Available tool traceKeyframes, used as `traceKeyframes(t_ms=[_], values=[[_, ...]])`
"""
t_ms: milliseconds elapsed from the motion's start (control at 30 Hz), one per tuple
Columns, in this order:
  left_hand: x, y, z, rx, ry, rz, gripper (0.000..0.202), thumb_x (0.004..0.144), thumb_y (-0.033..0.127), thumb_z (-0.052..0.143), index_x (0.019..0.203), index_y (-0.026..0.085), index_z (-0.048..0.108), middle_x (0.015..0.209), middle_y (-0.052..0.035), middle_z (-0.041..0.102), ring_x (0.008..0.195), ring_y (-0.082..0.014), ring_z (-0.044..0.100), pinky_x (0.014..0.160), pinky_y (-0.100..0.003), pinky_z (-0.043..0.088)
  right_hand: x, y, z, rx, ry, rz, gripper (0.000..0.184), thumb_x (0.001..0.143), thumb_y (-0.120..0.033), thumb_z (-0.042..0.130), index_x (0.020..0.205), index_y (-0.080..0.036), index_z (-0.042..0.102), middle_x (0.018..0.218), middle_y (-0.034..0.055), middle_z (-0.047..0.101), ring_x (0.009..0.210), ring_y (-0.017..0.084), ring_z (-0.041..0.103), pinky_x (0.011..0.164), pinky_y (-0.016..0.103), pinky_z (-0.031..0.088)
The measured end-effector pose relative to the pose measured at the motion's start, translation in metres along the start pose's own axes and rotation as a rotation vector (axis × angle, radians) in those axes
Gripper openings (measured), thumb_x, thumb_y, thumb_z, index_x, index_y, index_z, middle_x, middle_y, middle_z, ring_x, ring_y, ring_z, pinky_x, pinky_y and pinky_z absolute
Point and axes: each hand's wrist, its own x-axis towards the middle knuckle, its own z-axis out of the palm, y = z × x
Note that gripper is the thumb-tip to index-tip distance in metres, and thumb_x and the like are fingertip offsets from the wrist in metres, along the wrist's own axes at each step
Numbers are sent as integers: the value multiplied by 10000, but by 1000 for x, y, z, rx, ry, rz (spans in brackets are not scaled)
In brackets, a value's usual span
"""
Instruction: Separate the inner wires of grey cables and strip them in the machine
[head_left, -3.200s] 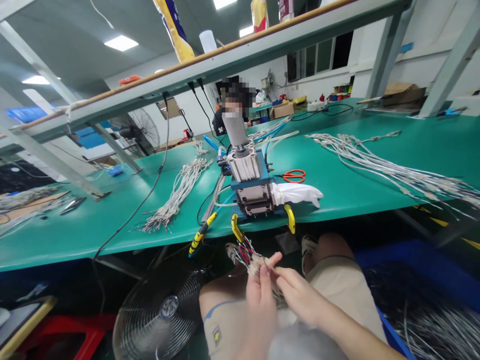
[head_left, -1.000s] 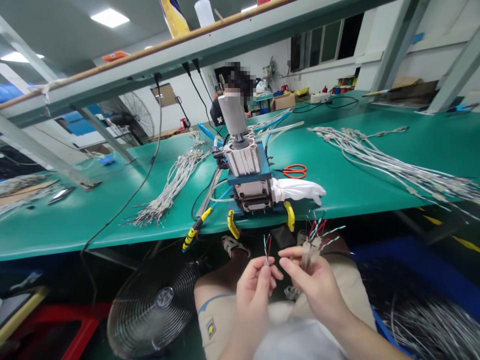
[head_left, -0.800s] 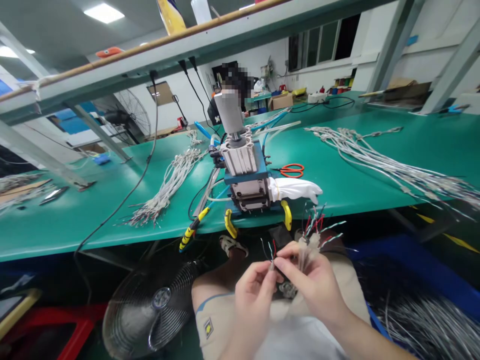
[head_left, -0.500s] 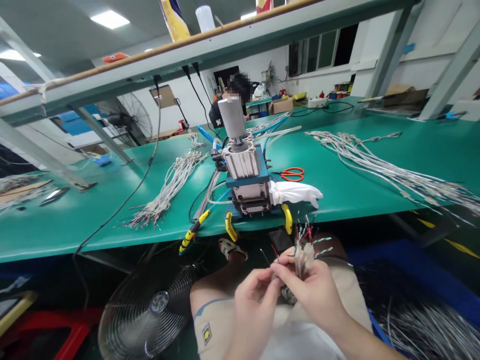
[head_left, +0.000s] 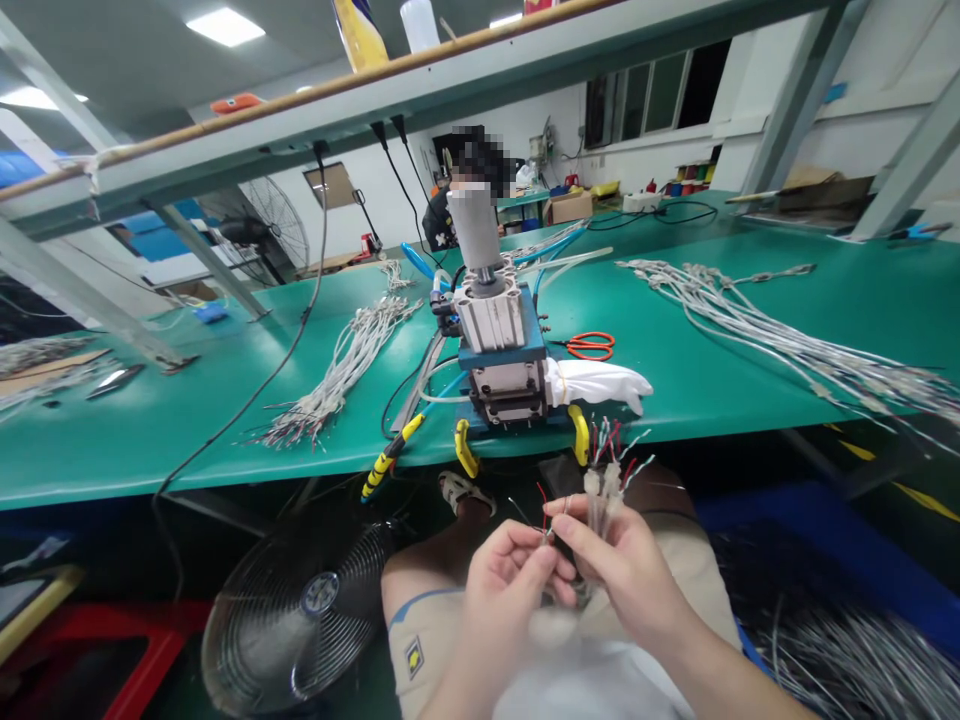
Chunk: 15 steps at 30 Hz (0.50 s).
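Observation:
Over my lap, my left hand pinches a cable end, from which a thin red wire and a dark one stick up. My right hand is closed around a bundle of cables with pale connector pieces near their tops. Red, white and green wire ends fan out above that bundle. The right thumb and forefinger reach close to the wires at the left fingertips; whether they touch cannot be made out. Fingers hide the lower parts of the cables.
Ahead on the green table stands a pneumatic press with yellow-tipped handles. Orange-handled scissors and a white cloth bundle lie beside it. Cable bundles lie left and right. A floor fan stands below left. Another person sits behind.
My right thumb and forefinger have moved slightly apart from the left fingertips. The cable bundle in the right hand has turned a little, and its wire ends have shifted. The view has shifted slightly.

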Motion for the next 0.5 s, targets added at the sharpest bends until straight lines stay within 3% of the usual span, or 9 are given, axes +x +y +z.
traceKeyframes(t_ms=[267, 400, 500], values=[[0, 0, 0, 59, 33, 82, 262, 734, 297, 799, 759, 155, 580, 646, -26, 719, 561, -139, 660, 605, -250, 524, 4, -1, 4, 54, -47, 84, 313, 745, -430, 779, 728, -172, 603, 492, -59, 515, 404, 96, 492, 413, 210, 398], [-1, 4, -1, 89, 28, 155, 333, 719, 393, 799, 885, 143, 654, 763, -63, 734, 645, -158, 664, 659, -270, 523, 1, 0, 3, -104, -38, -60, 292, 762, -422, 768, 706, -153, 668, 541, -30, 546, 490, 104, 488, 479, 222, 412], [3, 6, -4, 165, 74, 172, 299, 800, 431, 717, 812, 137, 665, 713, -60, 718, 620, -146, 641, 630, -248, 499, -1, 2, 3, -188, -65, -116, 256, 809, -396, 730, 720, -158, 698, 572, -10, 585, 547, 129, 524, 539, 246, 437]])
